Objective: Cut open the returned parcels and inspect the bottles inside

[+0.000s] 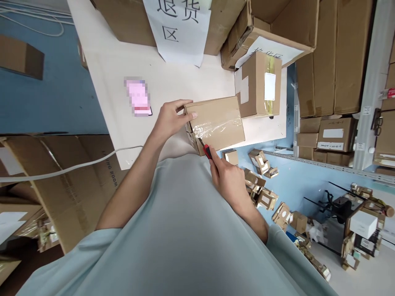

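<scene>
A taped cardboard box (219,119) lies tilted at the table's near edge, close to my body. My left hand (173,117) grips its left end, thumb on the top face and fingers along the far side. In my right hand (228,176) is a red and black utility knife (206,150), held with the index finger along the handle. The knife's tip meets the clear tape near the box's left end. Just behind, a second cardboard box (257,88) with white labels and yellowish tape stands on the table.
A blurred pink-screened phone (138,98) lies on the white table (108,90). Large cartons with paper signs (182,33) line the back. A white cable (77,167) runs in from the left. Shelved cartons (336,133) and small boxes on the floor (267,198) are to the right.
</scene>
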`<state>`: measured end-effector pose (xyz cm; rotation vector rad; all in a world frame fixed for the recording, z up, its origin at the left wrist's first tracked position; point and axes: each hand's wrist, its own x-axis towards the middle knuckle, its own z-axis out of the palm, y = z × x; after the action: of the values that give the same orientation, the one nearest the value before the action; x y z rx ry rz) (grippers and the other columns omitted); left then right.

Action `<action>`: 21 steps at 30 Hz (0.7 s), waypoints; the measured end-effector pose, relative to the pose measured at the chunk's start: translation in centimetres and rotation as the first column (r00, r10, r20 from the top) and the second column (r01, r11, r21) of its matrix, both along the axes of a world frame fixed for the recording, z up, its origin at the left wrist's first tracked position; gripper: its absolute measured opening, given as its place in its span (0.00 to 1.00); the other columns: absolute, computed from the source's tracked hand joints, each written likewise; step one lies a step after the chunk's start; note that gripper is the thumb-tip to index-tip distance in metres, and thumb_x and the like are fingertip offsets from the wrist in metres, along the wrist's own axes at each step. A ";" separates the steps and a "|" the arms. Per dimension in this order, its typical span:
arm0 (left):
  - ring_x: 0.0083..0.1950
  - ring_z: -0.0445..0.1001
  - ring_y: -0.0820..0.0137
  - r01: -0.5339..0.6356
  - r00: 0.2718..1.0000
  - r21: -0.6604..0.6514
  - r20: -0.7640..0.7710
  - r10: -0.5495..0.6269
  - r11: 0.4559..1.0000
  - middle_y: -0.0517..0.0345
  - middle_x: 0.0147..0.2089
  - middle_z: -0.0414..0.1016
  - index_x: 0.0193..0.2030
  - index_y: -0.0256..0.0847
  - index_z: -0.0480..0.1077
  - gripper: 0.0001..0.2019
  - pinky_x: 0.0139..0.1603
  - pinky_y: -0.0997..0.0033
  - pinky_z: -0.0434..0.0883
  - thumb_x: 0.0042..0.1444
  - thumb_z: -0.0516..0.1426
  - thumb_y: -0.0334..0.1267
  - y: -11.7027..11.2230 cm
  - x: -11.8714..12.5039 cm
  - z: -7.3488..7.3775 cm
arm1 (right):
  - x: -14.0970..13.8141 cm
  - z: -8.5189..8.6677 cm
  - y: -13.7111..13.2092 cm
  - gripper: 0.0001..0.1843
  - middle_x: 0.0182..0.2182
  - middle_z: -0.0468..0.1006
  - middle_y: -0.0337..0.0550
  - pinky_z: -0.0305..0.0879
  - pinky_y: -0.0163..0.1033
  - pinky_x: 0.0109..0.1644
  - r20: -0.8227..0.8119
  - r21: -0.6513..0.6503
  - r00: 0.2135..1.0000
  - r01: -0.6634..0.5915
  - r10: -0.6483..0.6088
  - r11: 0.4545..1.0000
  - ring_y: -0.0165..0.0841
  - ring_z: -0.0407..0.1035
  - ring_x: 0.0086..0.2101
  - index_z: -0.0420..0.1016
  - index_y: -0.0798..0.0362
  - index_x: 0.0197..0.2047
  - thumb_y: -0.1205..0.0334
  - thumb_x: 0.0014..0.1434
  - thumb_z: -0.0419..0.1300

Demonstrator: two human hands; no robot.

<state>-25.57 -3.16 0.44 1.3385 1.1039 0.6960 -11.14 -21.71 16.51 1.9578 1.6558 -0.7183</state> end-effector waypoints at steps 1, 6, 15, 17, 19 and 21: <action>0.72 0.78 0.49 -0.002 1.000 -0.002 -0.010 0.002 1.000 0.46 0.69 0.83 0.64 0.44 0.82 0.30 0.75 0.46 0.78 0.57 0.74 0.52 -0.1 0.1 0.2 | 0.5 0.0 0.4 0.35 0.50 0.89 0.50 0.74 0.37 0.48 -0.017 0.025 1.000 0.020 -0.019 1.000 0.40 0.84 0.43 0.44 0.43 0.91 0.56 0.86 0.44; 0.72 0.78 0.50 -0.039 0.997 0.002 -0.064 0.039 0.999 0.46 0.68 0.83 0.64 0.43 0.82 0.32 0.75 0.50 0.78 0.56 0.74 0.57 -0.7 0.9 0.8 | 2.0 -1.4 2.6 0.34 0.52 0.90 0.51 0.76 0.40 0.51 -0.132 0.026 0.991 0.017 -0.013 1.000 0.44 0.85 0.46 0.47 0.43 0.90 0.55 0.86 0.44; 0.69 0.80 0.51 -0.102 0.986 -0.019 -0.135 0.098 0.995 0.46 0.66 0.84 0.62 0.44 0.83 0.35 0.74 0.50 0.78 0.53 0.75 0.62 -1.7 0.9 1.1 | 2.3 -1.7 3.3 0.43 0.54 0.86 0.62 0.81 0.45 0.49 -0.173 -0.121 0.959 -0.248 0.225 0.961 0.43 0.86 0.43 0.36 0.50 0.91 0.68 0.80 0.48; 0.69 0.80 0.51 -0.117 0.982 -0.012 -0.148 0.114 0.993 0.46 0.67 0.84 0.63 0.45 0.82 0.35 0.73 0.49 0.79 0.53 0.76 0.62 -1.9 0.9 1.1 | 3.3 -2.1 3.5 0.44 0.55 0.85 0.63 0.81 0.45 0.49 -0.201 -0.099 0.935 -0.315 0.291 0.944 0.43 0.86 0.43 0.37 0.49 0.91 0.69 0.79 0.48; 0.69 0.80 0.51 -0.123 0.979 -0.012 -0.167 0.120 0.992 0.46 0.66 0.84 0.63 0.45 0.82 0.36 0.72 0.49 0.80 0.53 0.76 0.62 -2.0 0.9 1.2 | 4.8 -3.1 3.8 0.44 0.56 0.85 0.61 0.79 0.44 0.49 -0.238 -0.054 0.903 -0.379 0.357 0.924 0.42 0.84 0.43 0.38 0.47 0.91 0.70 0.78 0.47; 0.68 0.80 0.51 -0.129 0.976 -0.021 -0.179 0.123 0.991 0.47 0.66 0.84 0.63 0.46 0.83 0.36 0.71 0.49 0.81 0.53 0.76 0.63 -2.0 0.9 1.3 | 6.7 -4.4 4.1 0.44 0.55 0.86 0.58 0.77 0.42 0.49 -0.279 -0.008 0.870 -0.425 0.406 0.905 0.41 0.83 0.43 0.39 0.44 0.91 0.70 0.78 0.46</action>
<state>-24.63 -5.17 1.71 1.3305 1.3468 0.6576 -4.45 -17.59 12.15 1.4225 2.0958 -0.8828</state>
